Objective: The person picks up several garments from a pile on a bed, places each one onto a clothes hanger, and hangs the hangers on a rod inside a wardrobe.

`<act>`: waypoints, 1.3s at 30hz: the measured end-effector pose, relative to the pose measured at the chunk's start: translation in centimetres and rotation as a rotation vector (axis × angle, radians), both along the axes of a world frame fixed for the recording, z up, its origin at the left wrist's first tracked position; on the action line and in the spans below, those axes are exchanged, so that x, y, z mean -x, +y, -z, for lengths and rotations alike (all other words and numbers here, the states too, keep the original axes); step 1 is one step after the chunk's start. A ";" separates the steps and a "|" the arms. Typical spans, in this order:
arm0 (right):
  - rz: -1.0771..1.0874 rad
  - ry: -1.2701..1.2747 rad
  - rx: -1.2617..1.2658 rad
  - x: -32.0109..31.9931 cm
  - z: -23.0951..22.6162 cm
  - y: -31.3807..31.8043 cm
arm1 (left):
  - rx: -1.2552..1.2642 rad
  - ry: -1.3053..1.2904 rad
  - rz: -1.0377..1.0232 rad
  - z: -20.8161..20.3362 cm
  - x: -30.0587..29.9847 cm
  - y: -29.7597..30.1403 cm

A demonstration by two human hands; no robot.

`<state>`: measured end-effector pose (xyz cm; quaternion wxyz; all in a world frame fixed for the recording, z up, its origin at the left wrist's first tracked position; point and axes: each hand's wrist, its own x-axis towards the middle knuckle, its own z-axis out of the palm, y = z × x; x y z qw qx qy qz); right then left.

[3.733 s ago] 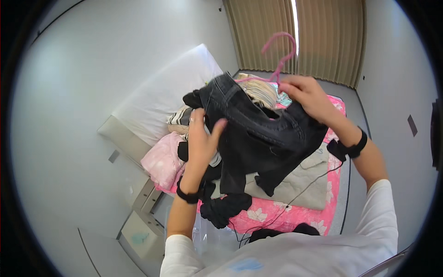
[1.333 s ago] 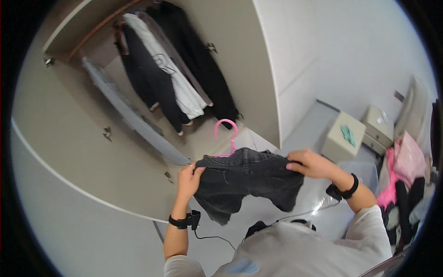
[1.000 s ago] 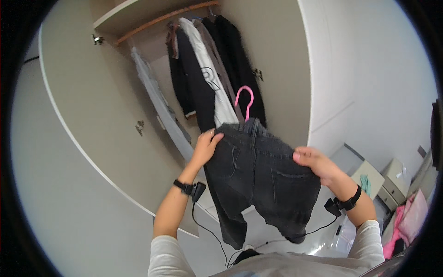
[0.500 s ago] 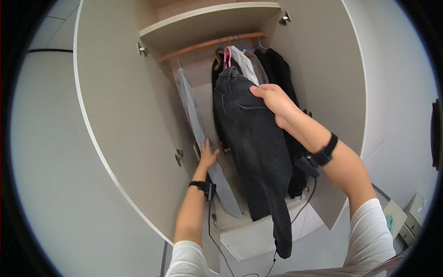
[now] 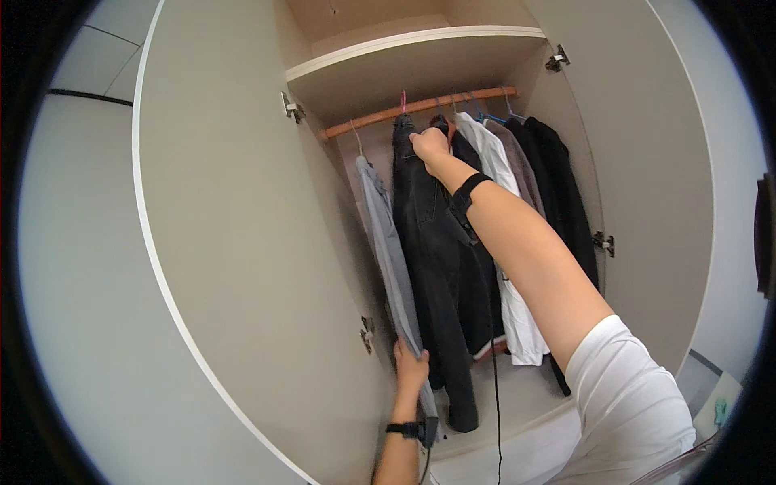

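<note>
Black jeans (image 5: 436, 242) hang lengthwise from a pink hanger (image 5: 403, 100), whose hook is now at the wooden rail (image 5: 428, 104). My right hand (image 5: 431, 149) is closed on the jeans just below the waistband, its arm reaching across from the right. To their left, light grey trousers (image 5: 386, 234) hang on a thin hanger (image 5: 356, 136). Lower down, my left hand (image 5: 411, 370) grips the grey trousers near their lower part, the cloth passing between thumb and fingers; some fingertips are hidden.
A white garment (image 5: 521, 319), a brown-grey one (image 5: 521, 166) and black ones (image 5: 570, 194) hang on the right. Above runs a shelf (image 5: 420, 37). Open wardrobe doors stand at the left (image 5: 234, 226) and right (image 5: 647, 178). A black cable (image 5: 497, 404) dangles from my right wrist strap (image 5: 467, 198).
My right hand has carried the jeans up and inward, bringing the pink hanger to the rail left of the other clothes. My left hand, spread before, has closed around the grey trousers.
</note>
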<state>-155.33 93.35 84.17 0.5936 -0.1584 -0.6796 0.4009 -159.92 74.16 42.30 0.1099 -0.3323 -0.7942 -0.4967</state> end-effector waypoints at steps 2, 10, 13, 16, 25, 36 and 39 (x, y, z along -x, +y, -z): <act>0.044 0.002 -0.025 1.4 -1.5 1.3 | -0.014 0.018 -0.016 0.3 -0.3 0.5; 0.142 -0.202 -0.020 5.1 -3.8 6.3 | -0.065 0.097 0.013 2.1 -0.2 1.2; 0.176 -0.148 -0.027 7.3 -3.0 8.0 | -0.051 0.135 -0.054 3.2 1.5 1.7; 0.189 -0.172 -0.027 7.9 -0.3 9.9 | -0.087 0.112 -0.016 3.9 1.8 2.1; 0.249 0.105 -0.617 1.4 14.6 9.0 | -0.175 0.096 0.006 3.1 -7.0 3.7; -0.238 -0.294 0.385 -45.9 49.9 -6.0 | -0.380 -0.055 0.774 5.3 -25.3 4.7; 0.221 -0.298 0.525 -60.2 50.9 -11.8 | -0.296 -0.155 0.963 7.3 -31.8 5.1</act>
